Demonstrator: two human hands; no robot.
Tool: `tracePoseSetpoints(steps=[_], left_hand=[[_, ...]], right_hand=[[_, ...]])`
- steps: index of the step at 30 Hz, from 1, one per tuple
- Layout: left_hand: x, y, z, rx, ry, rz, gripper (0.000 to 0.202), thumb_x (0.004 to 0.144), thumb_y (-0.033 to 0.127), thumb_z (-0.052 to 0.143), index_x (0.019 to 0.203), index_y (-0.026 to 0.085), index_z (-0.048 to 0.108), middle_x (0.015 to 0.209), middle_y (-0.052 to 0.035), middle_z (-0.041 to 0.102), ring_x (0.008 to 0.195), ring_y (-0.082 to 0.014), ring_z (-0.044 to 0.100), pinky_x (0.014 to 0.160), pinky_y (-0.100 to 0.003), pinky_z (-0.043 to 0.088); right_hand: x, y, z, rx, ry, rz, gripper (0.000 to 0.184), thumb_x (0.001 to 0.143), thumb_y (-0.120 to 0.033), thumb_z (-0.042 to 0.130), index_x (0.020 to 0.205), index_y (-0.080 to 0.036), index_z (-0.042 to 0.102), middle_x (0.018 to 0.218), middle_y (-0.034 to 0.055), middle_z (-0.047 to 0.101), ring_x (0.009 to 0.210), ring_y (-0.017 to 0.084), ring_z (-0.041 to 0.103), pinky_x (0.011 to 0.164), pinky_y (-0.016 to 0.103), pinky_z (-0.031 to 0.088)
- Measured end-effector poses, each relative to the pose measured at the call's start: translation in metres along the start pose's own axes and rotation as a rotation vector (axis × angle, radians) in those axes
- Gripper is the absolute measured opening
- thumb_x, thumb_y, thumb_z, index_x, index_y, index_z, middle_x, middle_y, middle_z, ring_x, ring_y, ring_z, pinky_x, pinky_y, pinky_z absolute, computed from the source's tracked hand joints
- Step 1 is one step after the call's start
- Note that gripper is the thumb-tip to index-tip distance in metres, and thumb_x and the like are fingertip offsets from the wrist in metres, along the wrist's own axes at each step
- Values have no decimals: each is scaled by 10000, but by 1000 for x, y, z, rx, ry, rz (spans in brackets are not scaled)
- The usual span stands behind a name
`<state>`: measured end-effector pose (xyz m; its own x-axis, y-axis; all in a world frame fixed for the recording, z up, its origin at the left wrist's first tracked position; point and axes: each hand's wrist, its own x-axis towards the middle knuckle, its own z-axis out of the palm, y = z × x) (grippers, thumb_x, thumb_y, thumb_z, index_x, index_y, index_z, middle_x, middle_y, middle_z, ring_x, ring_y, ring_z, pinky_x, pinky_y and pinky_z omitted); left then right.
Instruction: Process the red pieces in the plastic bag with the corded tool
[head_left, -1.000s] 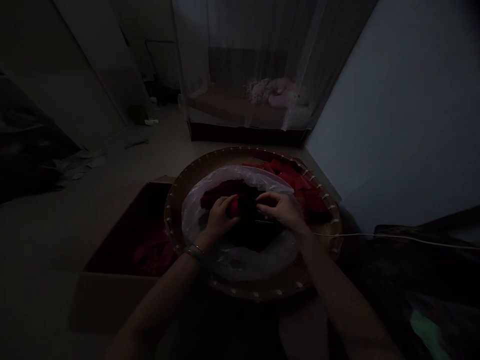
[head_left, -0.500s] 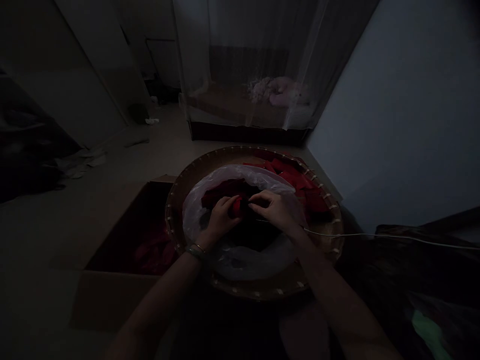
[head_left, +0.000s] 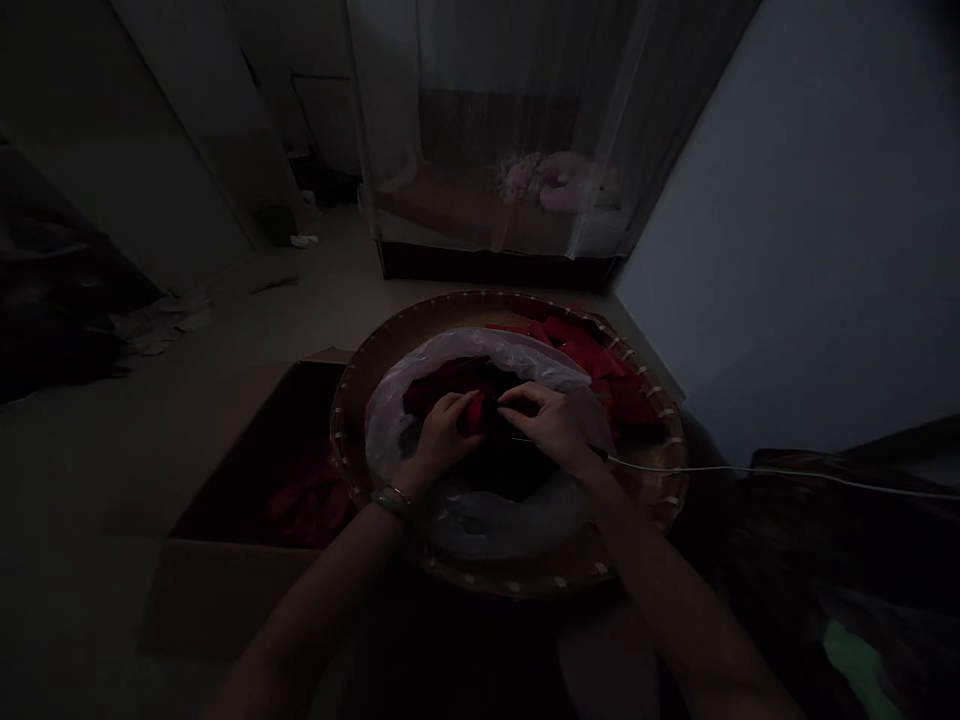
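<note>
Over a round woven bamboo tray, my left hand is closed on a small red piece, which looks like cloth or paper. Close to its right, my right hand pinches with thumb and forefinger at the dark edge of that piece; what is in the pinch is too dark to make out. Below both hands lies an opened clear plastic bag with dark red and black contents. Flat red pieces are piled at the tray's far right. A thin white cord runs rightward from beside my right wrist.
An open cardboard box holding red material stands left of the tray. Behind it is a bed under netting, with a pink cushion. A pale wall rises on the right. The room is very dim.
Almost nothing differs. Both hands keep their places at the red piece, and the view has shifted very slightly.
</note>
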<state>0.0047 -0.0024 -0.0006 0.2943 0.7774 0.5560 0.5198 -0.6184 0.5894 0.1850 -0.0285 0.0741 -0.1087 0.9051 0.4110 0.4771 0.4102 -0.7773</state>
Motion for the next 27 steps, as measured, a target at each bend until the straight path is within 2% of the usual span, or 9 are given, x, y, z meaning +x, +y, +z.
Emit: tracePoseSetpoints(steps=[5,8,12,15,18,21,23,27], left_hand=[[0,-1,0,3,-4,12,558,674,159,664,1212,184,520,1068,-76,576,966,-196,559,848,-329,467],[0,-1,0,2,-5,10,564,670,159,669,1214,185,519,1067,-78,574,960,-196,562,847,-331,470],[-1,-2,1,1,19,10,555,682,183,676,1214,189,519,1068,-78,573,963,-197,566,852,-334,472],[-1,-3,2,-8,33,15,556,683,182,677,1216,192,518,1072,-73,572,964,-192,566,851,-327,471],[-1,-3,1,-11,35,10,558,678,175,678,1213,192,519,1074,-72,571,964,-191,565,848,-323,472],[-1,-2,1,3,20,17,559,674,175,677,1210,183,521,1066,-77,572,961,-196,562,843,-327,472],[-1,-2,1,11,1,26,560,675,179,676,1213,182,520,1063,-78,574,962,-199,559,844,-332,470],[-1,-2,1,9,-13,28,557,683,188,673,1218,190,519,1071,-80,574,973,-204,556,849,-343,469]], right_hand=[[-1,0,3,27,-10,37,139,759,-255,589,826,-196,695,837,9,694,773,163,636,749,274,492],[-1,-1,4,63,7,62,157,752,-273,593,838,-195,699,840,13,695,742,166,641,691,266,502],[1,-7,-8,65,85,164,176,734,-298,619,831,-169,690,751,26,682,586,150,616,546,246,487],[0,-7,-20,-8,33,177,143,733,-262,619,819,-171,687,745,27,680,635,156,625,585,245,495],[-2,2,-19,-19,-110,161,192,710,-245,651,891,-189,682,843,29,684,750,162,630,668,253,505],[-3,13,-7,65,-98,205,367,731,-288,647,1085,-192,621,1019,56,654,798,151,620,649,244,509],[-2,17,2,96,-91,201,403,742,-291,637,1132,-197,598,1068,61,640,796,146,619,634,241,508],[3,10,7,51,-85,143,205,719,-249,651,912,-186,682,906,31,686,803,165,631,727,273,503]])
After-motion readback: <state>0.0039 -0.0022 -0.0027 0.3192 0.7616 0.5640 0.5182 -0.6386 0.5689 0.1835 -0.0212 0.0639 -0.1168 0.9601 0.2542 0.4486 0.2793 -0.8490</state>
